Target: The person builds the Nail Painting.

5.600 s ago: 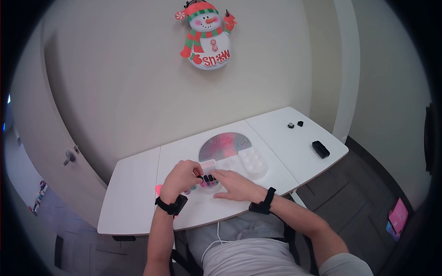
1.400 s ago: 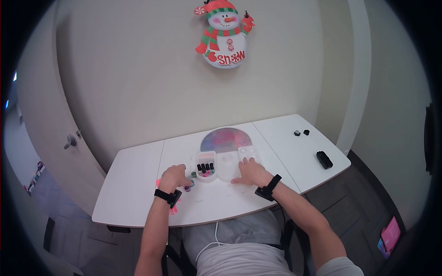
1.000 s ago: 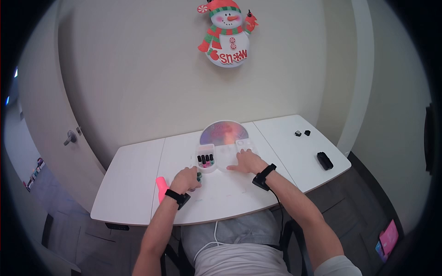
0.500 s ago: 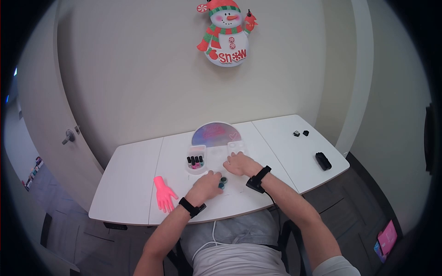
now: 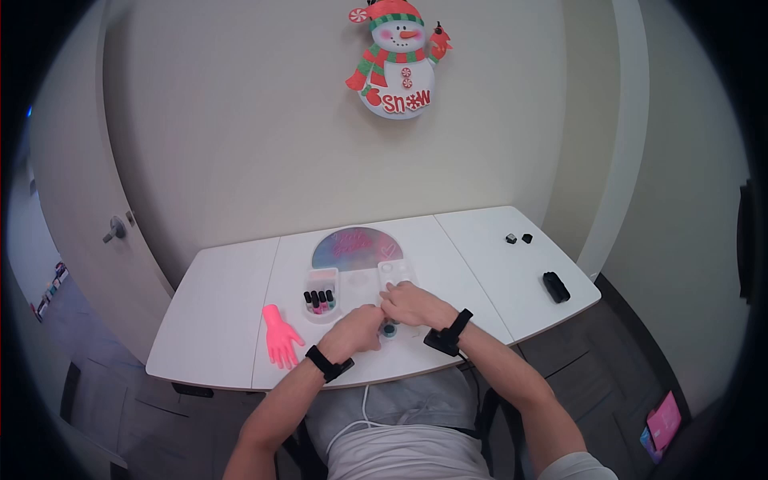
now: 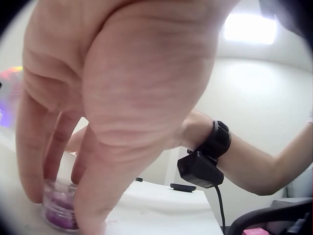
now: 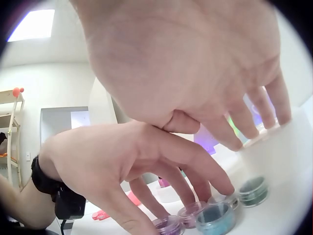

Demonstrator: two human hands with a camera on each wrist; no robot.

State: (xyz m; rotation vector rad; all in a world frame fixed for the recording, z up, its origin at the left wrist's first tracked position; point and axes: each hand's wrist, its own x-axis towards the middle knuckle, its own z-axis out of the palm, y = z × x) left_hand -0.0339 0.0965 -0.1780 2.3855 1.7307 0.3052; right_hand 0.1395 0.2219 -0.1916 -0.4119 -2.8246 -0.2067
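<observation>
The purple jar (image 6: 59,211), clear-walled and round, is pinched in the left hand's grip (image 6: 122,93), right hand (image 7: 195,63) spread.

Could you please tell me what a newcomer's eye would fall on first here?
Most likely the snowman in its red hat, hanging on the plain wall beyond the table. Next might come the bright pink model hand lying on the tabletop to the person's left, then the shiny rounded panel standing behind the black-capped bottles.
</observation>
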